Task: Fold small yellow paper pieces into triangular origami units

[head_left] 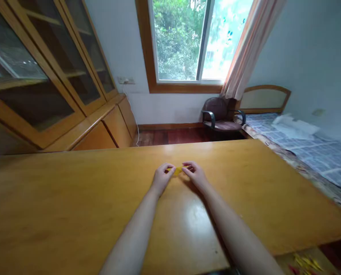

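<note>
A small, thin yellow piece (177, 171), which looks like folded paper, is held between my two hands just above the wooden table (87, 202). My left hand (162, 177) pinches its left end between thumb and fingers. On the other side, my right hand (195, 173) grips the right end in a similar pinch. Only the middle of the piece shows clearly; the fingers cover its ends, and its exact kind is too small to make out.
Several small yellow and red pieces (306, 263) lie on a lower surface at the bottom right. A dark object (220, 272) peeks in at the bottom edge. Beyond the table stand a glass-door cabinet (81, 110), an armchair (223, 114) and a bed (308, 149).
</note>
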The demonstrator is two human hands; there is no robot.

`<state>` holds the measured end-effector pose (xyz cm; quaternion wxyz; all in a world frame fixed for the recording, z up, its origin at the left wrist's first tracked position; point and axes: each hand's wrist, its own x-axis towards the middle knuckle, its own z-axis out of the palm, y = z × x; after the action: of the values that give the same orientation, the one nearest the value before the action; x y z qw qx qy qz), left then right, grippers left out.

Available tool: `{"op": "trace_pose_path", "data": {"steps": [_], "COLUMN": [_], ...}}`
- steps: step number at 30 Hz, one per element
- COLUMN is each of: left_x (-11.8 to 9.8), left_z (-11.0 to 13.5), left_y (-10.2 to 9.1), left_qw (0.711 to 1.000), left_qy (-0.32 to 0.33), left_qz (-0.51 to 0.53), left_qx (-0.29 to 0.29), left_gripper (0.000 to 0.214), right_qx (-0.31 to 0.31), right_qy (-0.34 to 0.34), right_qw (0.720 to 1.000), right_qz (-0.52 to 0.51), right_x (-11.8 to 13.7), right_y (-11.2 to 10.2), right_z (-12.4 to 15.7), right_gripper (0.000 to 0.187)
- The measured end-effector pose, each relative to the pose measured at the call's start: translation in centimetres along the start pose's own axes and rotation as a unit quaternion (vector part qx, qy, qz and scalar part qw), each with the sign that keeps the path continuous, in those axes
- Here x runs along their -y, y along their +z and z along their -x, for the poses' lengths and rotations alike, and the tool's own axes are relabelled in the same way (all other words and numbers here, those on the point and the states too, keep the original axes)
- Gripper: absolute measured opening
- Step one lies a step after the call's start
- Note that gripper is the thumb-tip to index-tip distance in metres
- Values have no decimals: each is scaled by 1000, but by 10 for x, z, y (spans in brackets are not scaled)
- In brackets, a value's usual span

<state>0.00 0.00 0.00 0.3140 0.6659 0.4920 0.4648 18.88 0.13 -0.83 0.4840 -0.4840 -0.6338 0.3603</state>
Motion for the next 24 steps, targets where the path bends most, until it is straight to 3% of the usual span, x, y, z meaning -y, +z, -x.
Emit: {"op": "trace_pose_path", "data": {"steps": [4, 12, 19, 24], "left_x": [-10, -12, -13, -13], "left_z": [0, 1, 1, 0], "left_y": [1, 1, 2, 2], "left_qw": [999, 992, 994, 999], "left_qy": [21, 75, 61, 21], "left_qz": [-24, -74, -70, -35], "left_qx": [34, 64, 56, 28], "left_gripper": [16, 17, 15, 16], "right_qx": [36, 47, 31, -23], "right_qy": [6, -25, -38, -10], "right_qw": [999, 997, 997, 999], "right_qz": [18, 62, 63, 38], "right_x": [1, 9, 11, 5], "right_y": [0, 0, -1, -2], "right_z": [1, 5, 5, 2], "right_gripper": [20, 18, 16, 18]}}
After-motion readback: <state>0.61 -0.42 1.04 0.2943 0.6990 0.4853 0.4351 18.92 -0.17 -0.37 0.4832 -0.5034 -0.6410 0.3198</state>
